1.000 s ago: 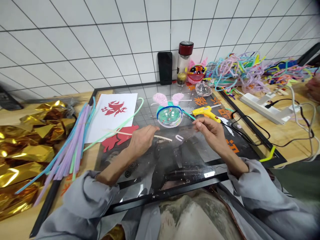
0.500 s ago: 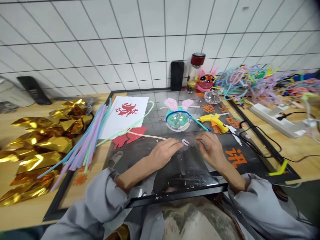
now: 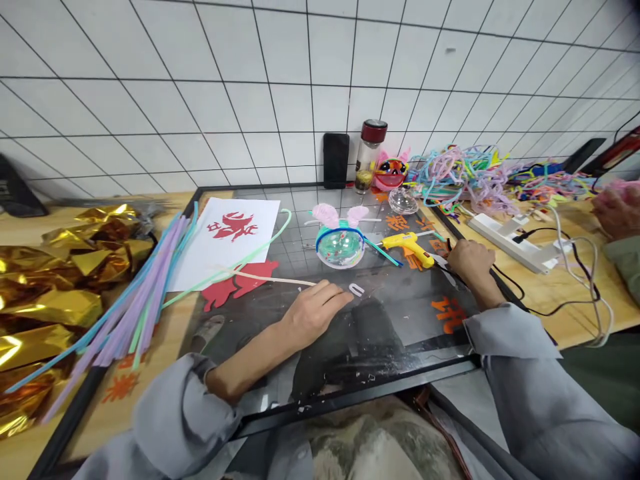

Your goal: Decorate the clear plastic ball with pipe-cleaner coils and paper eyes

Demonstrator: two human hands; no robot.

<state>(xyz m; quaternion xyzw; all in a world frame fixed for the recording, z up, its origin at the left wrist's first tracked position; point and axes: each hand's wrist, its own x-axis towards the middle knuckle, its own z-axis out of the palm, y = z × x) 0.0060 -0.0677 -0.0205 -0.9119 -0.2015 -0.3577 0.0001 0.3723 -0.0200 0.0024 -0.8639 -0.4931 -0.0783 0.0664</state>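
My left hand [image 3: 315, 315] is closed on a cream pipe cleaner [image 3: 275, 279], whose long part runs left across the red paper cutout. A small pale U-shaped bend [image 3: 356, 290] shows just past the fingertips. My right hand [image 3: 470, 261] is at the right side of the black glass board, fingers curled down beside the black cable and a pale scrap. What it grips, if anything, is hidden. Between and beyond the hands sits a clear ball with pink ears [image 3: 341, 248] and a blue band. A yellow glue gun [image 3: 410, 248] lies left of my right hand.
Gold foil [image 3: 65, 293] and a bundle of pipe cleaners [image 3: 160, 273] lie left. White paper [image 3: 240, 230] lies behind the red cutout [image 3: 240, 283]. A power strip [image 3: 510, 241], tangled pipe cleaners [image 3: 465, 177] and another person's hand [image 3: 620, 210] are right. A bottle [image 3: 369, 160] stands behind.
My right hand has left the spot beside my left hand and moved right, past the glue gun. My left hand keeps hold of the pipe cleaner. The view has turned right.
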